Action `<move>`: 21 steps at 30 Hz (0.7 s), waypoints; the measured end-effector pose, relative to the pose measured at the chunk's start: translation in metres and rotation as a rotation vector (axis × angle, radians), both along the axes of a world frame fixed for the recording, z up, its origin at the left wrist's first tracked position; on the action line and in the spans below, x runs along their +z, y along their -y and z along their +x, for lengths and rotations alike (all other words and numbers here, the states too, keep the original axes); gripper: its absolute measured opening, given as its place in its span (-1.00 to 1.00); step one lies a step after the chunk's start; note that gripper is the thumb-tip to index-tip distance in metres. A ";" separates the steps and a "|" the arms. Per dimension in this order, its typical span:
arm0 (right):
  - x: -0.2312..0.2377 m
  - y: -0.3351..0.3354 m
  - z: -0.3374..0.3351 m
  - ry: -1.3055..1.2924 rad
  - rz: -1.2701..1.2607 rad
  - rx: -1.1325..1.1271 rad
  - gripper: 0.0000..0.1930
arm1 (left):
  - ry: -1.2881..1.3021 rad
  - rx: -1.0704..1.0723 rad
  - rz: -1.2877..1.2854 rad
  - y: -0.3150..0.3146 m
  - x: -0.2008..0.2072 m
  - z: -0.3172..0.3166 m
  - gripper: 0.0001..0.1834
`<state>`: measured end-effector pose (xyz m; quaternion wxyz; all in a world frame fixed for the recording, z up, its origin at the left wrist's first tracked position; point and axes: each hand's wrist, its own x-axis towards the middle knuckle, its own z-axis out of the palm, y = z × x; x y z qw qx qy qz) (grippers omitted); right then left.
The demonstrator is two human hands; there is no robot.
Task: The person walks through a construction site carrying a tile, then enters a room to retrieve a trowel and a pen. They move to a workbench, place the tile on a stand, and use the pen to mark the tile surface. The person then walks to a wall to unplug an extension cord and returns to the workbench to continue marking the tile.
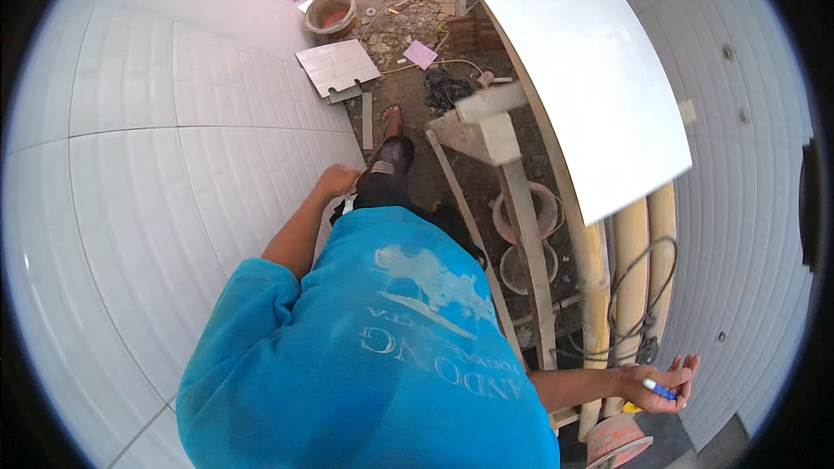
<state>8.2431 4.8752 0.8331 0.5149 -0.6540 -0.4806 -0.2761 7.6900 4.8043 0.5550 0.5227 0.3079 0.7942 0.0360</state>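
Note:
My right hand (662, 385) reaches out at the lower right, palm turned up. Its curled fingers hold a blue marker (658, 389) with a pale end. Below that hand stands an orange-red bucket (617, 441) smeared with grey. My left hand (337, 181) is down at my left hip, beside the white tiled wall (234, 182). Its fingers are curled in at my dark trousers, near a small white patch; what they hold, if anything, is hidden.
A large white panel (591, 69) lies on a wooden frame (526, 243) to my right, over yellowish poles (630, 269) with a dark cable (621, 304). Ahead, a notched tile (339, 67), a mortar bucket (330, 13), and a pink square (420, 55) lie among floor rubble.

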 end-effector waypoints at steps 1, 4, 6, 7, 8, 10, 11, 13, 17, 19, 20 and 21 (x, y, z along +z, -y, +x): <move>0.004 -0.015 -0.023 -0.077 0.020 0.108 -0.79 | -0.130 -0.130 0.020 0.014 -0.020 -0.021 -0.69; 0.012 -0.048 -0.100 -0.201 0.016 0.263 -0.78 | -0.339 -0.285 0.085 0.030 -0.053 -0.071 -0.74; 0.019 -0.068 -0.145 -0.256 -0.011 0.320 -0.76 | -0.387 -0.259 0.108 0.028 -0.085 -0.099 -0.76; 0.021 -0.079 -0.169 -0.290 -0.024 0.341 -0.74 | -0.399 -0.239 0.109 0.023 -0.111 -0.117 -0.77; 0.021 -0.094 -0.201 -0.327 0.058 0.449 -0.64 | -0.415 -0.221 0.114 0.008 -0.128 -0.144 -0.78; 0.022 -0.112 -0.251 -0.397 0.021 0.490 -0.57 | -0.311 -0.235 0.147 -0.050 -0.120 -0.167 -0.79; 0.023 -0.123 -0.279 -0.433 0.003 0.504 -0.54 | -0.258 -0.248 0.161 -0.079 -0.109 -0.185 -0.79; 0.020 -0.163 -0.358 -0.423 0.056 0.309 -0.43 | -0.163 -0.206 0.117 -0.144 -0.104 -0.232 -0.77; 0.012 -0.220 -0.446 -0.378 -0.088 0.306 -0.37 | -0.190 -0.171 0.252 -0.232 -0.082 -0.301 -0.67; 0.009 -0.250 -0.482 -0.317 -0.089 0.285 -0.37 | -0.093 0.058 0.324 -0.267 -0.076 -0.338 -0.61; 0.008 -0.266 -0.495 -0.186 -0.111 0.342 -0.44 | -0.040 0.179 0.356 -0.281 -0.073 -0.355 -0.57; 0.006 -0.285 -0.517 -0.168 -0.114 0.397 -0.47 | -0.036 0.250 0.399 -0.297 -0.064 -0.369 -0.55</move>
